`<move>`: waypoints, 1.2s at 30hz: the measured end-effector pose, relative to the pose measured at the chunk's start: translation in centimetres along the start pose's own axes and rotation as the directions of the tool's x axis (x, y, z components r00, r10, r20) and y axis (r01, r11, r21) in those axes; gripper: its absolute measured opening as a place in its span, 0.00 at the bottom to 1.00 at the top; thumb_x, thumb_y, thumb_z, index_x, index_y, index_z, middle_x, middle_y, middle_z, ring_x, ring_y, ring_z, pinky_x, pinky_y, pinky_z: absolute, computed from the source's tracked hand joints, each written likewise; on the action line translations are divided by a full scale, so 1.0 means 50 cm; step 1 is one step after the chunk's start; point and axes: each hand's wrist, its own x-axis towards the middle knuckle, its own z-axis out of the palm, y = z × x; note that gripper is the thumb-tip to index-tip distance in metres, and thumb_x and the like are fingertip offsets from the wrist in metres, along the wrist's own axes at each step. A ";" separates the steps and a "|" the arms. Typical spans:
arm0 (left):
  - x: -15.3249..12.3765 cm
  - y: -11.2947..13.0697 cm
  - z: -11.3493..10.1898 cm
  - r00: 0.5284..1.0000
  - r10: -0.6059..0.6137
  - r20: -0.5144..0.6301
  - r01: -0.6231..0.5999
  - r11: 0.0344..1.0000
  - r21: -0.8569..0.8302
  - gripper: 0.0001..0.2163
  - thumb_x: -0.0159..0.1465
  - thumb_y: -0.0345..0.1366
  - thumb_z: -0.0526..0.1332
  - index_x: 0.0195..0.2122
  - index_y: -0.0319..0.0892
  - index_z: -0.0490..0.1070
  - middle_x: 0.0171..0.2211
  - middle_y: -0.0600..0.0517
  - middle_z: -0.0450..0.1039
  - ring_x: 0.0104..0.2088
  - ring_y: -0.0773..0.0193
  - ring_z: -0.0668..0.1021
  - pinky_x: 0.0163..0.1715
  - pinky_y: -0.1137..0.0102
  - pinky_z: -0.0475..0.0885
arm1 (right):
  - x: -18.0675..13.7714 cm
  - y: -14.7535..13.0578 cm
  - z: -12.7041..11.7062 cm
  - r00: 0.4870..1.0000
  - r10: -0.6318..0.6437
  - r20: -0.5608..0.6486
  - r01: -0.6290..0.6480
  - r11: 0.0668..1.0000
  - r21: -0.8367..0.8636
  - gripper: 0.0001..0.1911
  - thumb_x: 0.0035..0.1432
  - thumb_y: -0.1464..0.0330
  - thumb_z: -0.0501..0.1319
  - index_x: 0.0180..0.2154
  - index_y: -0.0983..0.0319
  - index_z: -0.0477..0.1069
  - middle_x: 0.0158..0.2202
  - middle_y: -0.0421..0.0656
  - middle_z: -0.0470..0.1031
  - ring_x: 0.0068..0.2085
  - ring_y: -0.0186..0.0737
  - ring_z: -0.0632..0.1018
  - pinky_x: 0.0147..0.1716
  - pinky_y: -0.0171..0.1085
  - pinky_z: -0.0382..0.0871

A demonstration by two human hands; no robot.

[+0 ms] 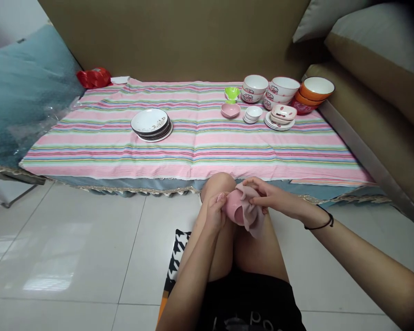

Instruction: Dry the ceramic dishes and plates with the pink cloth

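Over my knees, my left hand (214, 214) grips a small pink bowl (234, 208) by its side. My right hand (269, 198) pinches a pinkish cloth (253, 216) that is pressed against and draped over the bowl. A black band circles my right wrist. Both hands are closed around what they hold, just in front of the low striped table's near edge.
The striped tablecloth (200, 147) carries a stack of plates (151, 124), a pink heart dish (230, 110), a green cup (232, 93), small white saucers (252, 115), patterned bowls (255, 87) and orange bowls (316, 89). A red bag (94, 77) lies at the back left. Cushions flank both sides.
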 end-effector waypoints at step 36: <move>-0.013 -0.009 0.041 0.984 0.076 -0.163 -0.099 0.985 -0.140 0.18 0.56 0.46 0.67 0.41 0.38 0.75 0.39 0.46 0.78 0.41 0.57 0.79 0.45 0.64 0.72 | -0.008 0.039 0.120 0.540 -0.457 -0.707 0.007 0.842 -0.540 0.11 0.64 0.67 0.55 0.38 0.58 0.76 0.40 0.46 0.78 0.42 0.46 0.77 0.44 0.43 0.68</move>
